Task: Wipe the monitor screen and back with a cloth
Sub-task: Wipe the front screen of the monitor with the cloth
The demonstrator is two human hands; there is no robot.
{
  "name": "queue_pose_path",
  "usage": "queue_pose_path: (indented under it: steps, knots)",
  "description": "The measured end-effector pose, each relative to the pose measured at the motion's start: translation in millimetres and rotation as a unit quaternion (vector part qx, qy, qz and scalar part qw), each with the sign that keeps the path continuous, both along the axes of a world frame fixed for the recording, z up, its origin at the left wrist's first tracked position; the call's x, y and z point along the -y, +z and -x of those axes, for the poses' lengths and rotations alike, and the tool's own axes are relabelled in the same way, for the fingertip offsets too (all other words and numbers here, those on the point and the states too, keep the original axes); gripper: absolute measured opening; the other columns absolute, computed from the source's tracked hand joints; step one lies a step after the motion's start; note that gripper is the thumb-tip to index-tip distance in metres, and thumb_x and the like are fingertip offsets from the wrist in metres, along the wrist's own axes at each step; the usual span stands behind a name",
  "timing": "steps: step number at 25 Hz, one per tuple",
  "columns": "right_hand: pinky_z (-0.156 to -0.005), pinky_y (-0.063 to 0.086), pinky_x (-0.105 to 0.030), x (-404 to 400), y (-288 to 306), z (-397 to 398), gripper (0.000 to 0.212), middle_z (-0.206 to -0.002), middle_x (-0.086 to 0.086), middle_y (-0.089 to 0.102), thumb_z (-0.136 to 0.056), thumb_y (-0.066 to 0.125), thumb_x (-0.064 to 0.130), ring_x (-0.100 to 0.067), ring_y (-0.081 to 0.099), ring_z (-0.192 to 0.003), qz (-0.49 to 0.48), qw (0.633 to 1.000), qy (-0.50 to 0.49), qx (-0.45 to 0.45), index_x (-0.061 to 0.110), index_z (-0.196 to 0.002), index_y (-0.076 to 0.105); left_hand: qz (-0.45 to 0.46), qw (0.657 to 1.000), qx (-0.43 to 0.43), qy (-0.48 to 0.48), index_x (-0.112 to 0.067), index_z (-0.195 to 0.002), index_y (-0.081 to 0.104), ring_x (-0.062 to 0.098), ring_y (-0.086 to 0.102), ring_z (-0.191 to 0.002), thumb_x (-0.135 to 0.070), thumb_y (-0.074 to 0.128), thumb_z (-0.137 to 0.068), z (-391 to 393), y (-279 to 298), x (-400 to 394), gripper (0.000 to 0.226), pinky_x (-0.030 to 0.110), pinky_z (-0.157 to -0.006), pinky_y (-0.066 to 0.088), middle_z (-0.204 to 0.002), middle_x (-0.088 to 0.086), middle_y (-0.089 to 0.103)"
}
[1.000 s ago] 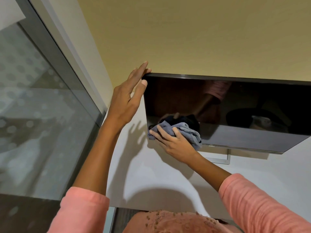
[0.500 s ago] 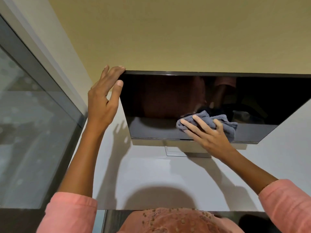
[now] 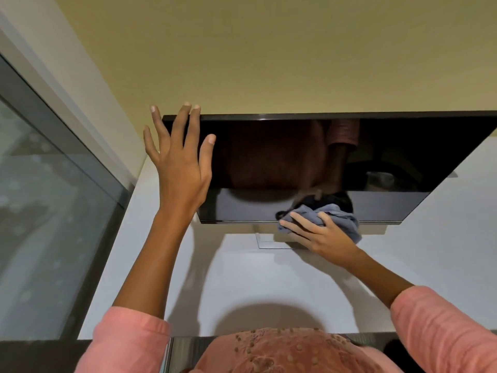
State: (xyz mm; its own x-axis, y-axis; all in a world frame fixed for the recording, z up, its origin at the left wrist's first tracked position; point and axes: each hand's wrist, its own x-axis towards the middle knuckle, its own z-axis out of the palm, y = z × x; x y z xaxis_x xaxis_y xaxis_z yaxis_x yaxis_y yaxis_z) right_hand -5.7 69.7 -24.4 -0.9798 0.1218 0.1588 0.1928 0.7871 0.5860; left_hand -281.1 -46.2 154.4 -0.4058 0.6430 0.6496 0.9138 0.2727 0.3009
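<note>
The monitor (image 3: 336, 168) is stood on a white desk (image 3: 269, 278), w/ its back toward a yellow wall (image 3: 269, 49); its dark screen is tilted toward the camera, and its silver stand base (image 3: 269, 242) is seen just below the bottom edge. The cloth (image 3: 336, 215), grey and bunched, is pressed against the lower part of the screen, near the bottom bezel and approx. at mid-width. The cloth is held by the right hand (image 3: 320, 238): fingers are laid over it, slightly curled, gripping the fabric. The left hand (image 3: 180, 162) is raised at the monitor's upper-left corner, fingers spread wide and straight; fingertips are placed at the top edge, nothing is gripped. Pink sleeves (image 3: 443, 327) are seen on both arms. A glass partition (image 3: 48, 211) is located left of the monitor.
</note>
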Motion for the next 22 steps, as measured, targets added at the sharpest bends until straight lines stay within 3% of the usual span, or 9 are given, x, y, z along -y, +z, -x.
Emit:
queue_pose_path:
  steps: [2, 5, 8, 10, 12, 14, 16, 20, 22]
  knots:
    - [-0.086, 0.032, -0.048, -14, 2, -37, 0.054, -0.154, 0.002, 0.028, -0.098, 0.016, 0.001, -0.021, 0.028, -0.138, -0.013, 1.000, -0.021, -0.017, 0.019, -0.142, 0.041, 0.001, 0.999, -0.044, 0.010, -0.011, -0.139, 0.043, 0.033, 0.012, -0.144, -0.033, 0.027, -0.102, -10, 3, -8, 0.046, 0.057, -0.112, -0.001, -0.145, 0.000, 0.043]
    - [-0.084, 0.034, -0.047, -23, 35, -49, 0.048, -0.150, 0.005, 0.038, -0.096, 0.032, 0.002, -0.020, 0.036, -0.134, -0.030, 0.993, -0.037, -0.109, 0.021, -0.136, 0.050, -0.016, 0.998, -0.066, -0.016, -0.007, -0.134, 0.048, 0.030, 0.018, -0.144, -0.031, 0.025, -0.102, -27, 6, -20, 0.046, 0.055, -0.113, -0.001, -0.138, 0.003, 0.051]
    - [-0.086, 0.036, -0.045, -19, 67, -19, 0.044, -0.144, 0.006, 0.046, -0.094, 0.042, 0.003, -0.021, 0.042, -0.131, -0.035, 0.969, -0.044, -0.239, 0.027, -0.128, 0.057, -0.027, 0.996, -0.068, -0.047, -0.003, -0.131, 0.052, 0.033, 0.022, -0.142, -0.031, 0.025, -0.103, -40, 7, -32, 0.048, 0.052, -0.115, 0.001, -0.134, 0.007, 0.055]
    - [-0.087, 0.036, -0.046, -15, 78, 6, 0.046, -0.145, 0.005, 0.044, -0.091, 0.047, 0.002, -0.022, 0.042, -0.131, -0.025, 0.959, -0.036, -0.279, 0.028, -0.128, 0.056, -0.026, 0.994, -0.073, -0.071, -0.001, -0.130, 0.053, 0.034, 0.024, -0.141, -0.030, 0.026, -0.103, -48, 9, -39, 0.048, 0.050, -0.115, 0.001, -0.133, 0.009, 0.056]
    - [-0.086, 0.035, -0.048, -11, 70, 22, 0.046, -0.149, 0.004, 0.039, -0.090, 0.048, 0.006, -0.022, 0.040, -0.134, -0.030, 0.973, 0.004, -0.227, 0.027, -0.131, 0.052, -0.027, 0.992, -0.065, -0.102, -0.001, -0.130, 0.052, 0.034, 0.025, -0.141, -0.027, 0.030, -0.102, -55, 11, -45, 0.045, 0.047, -0.116, 0.002, -0.134, 0.011, 0.055]
    - [-0.086, 0.033, -0.049, -8, 45, 21, 0.046, -0.154, 0.001, 0.031, -0.091, 0.044, 0.011, -0.022, 0.035, -0.137, -0.040, 0.992, 0.032, -0.113, 0.023, -0.135, 0.047, -0.027, 0.990, -0.050, -0.127, -0.001, -0.131, 0.052, 0.033, 0.027, -0.140, -0.027, 0.031, -0.101, -62, 11, -49, 0.045, 0.044, -0.117, 0.004, -0.135, 0.012, 0.053]
    - [-0.086, 0.031, -0.048, -10, 19, 1, 0.048, -0.156, 0.000, 0.024, -0.090, 0.040, 0.011, -0.024, 0.028, -0.139, -0.031, 0.998, 0.017, -0.043, 0.019, -0.137, 0.045, -0.033, 0.988, -0.037, -0.145, 0.000, -0.130, 0.053, 0.033, 0.030, -0.139, -0.027, 0.032, -0.101, -69, 12, -52, 0.044, 0.043, -0.118, 0.008, -0.134, 0.013, 0.055]
    - [-0.087, 0.030, -0.050, -28, 0, -63, 0.054, -0.157, -0.002, 0.019, -0.088, 0.048, 0.010, -0.025, 0.025, -0.138, -0.023, 1.000, -0.004, 0.002, 0.016, -0.140, 0.038, -0.049, 0.986, -0.038, -0.156, 0.000, -0.127, 0.056, 0.032, 0.036, -0.136, -0.023, 0.036, -0.100, -84, 13, -59, 0.041, 0.041, -0.118, 0.013, -0.130, 0.013, 0.057]
    - [-0.088, 0.030, -0.050, -40, 1, -95, 0.055, -0.157, -0.001, 0.017, -0.089, 0.043, 0.007, -0.023, 0.025, -0.139, -0.038, 0.999, -0.013, -0.001, 0.016, -0.143, 0.033, -0.055, 0.984, -0.036, -0.163, 0.000, -0.126, 0.056, 0.031, 0.039, -0.134, -0.023, 0.037, -0.100, -91, 13, -64, 0.040, 0.042, -0.118, 0.015, -0.130, 0.013, 0.058]
